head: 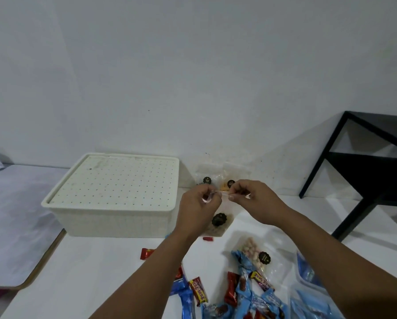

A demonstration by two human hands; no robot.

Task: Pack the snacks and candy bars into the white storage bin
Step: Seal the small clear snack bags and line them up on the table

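**A:** So at that point we had both hands up over the table, left hand (198, 199) and right hand (250, 196) each pinching an end of the top strip of a clear zip pouch (218, 217), fingers closed tight on it. The pouch hung between them with its black sticker facing us.

**B:** And the white storage bin (114, 194)?

**A:** Sat just left of our hands, near the wall, perforated lid (119, 178) on. Nothing could go in yet. The candy bars (198, 291) and blue wafer packs (262, 302) were all loose on the table near us, plus a pouch of pale puffs (255, 252), and two more pouches (216, 178) stood by the wall.

**B:** Risks?

**A:** We reckoned the seal was the worry. If that strip wasn't pressed shut the whole way, the snacks would spill once the pouch got laid flat in the bin. Also we'd need a free hand for the lid.
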